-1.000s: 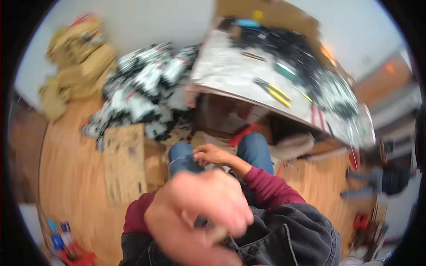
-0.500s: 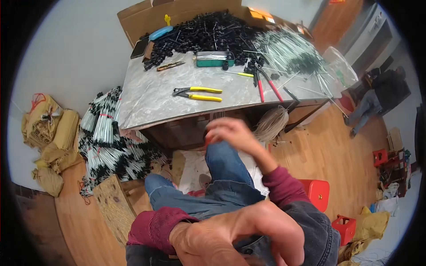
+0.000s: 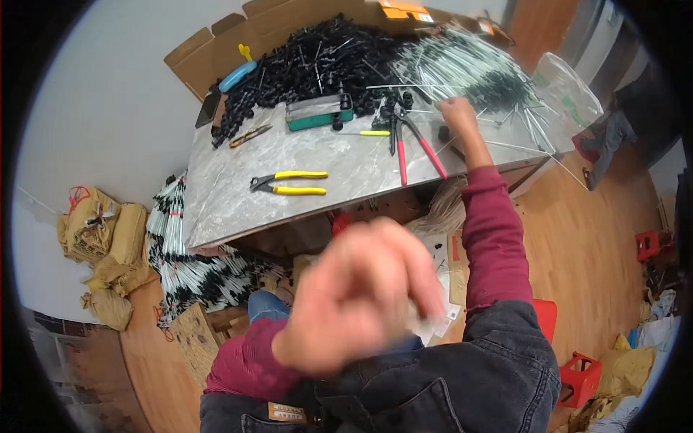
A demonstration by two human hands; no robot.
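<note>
My left hand (image 3: pixel 357 296) is raised above my lap, close to the camera. Its fingers look curled, but motion blur hides whether they hold anything. At the table's right part, my right hand (image 3: pixel 460 117) reaches down beside the heap of pale rods (image 3: pixel 451 61). Its fingers are drawn together, and what is between them cannot be made out. Left of that hand lie red-handled pliers (image 3: pixel 421 146) and a yellow-green thin tool (image 3: pixel 374 133). Yellow-handled pincers (image 3: pixel 299 182) lie nearer the table's front edge.
Black plastic parts (image 3: pixel 310 65) are heaped along the back of the grey table (image 3: pixel 224 187). A green tin (image 3: pixel 319 115) stands before them. Bundled rods (image 3: pixel 195 270) and brown sacks (image 3: pixel 108 231) occupy the left floor. A red stool (image 3: pixel 580 377) is at lower right. Another person (image 3: pixel 628 119) is beyond the table.
My right hand has moved from above my knee up and forward to the rods on the table. My left hand has risen. The view has shifted.
</note>
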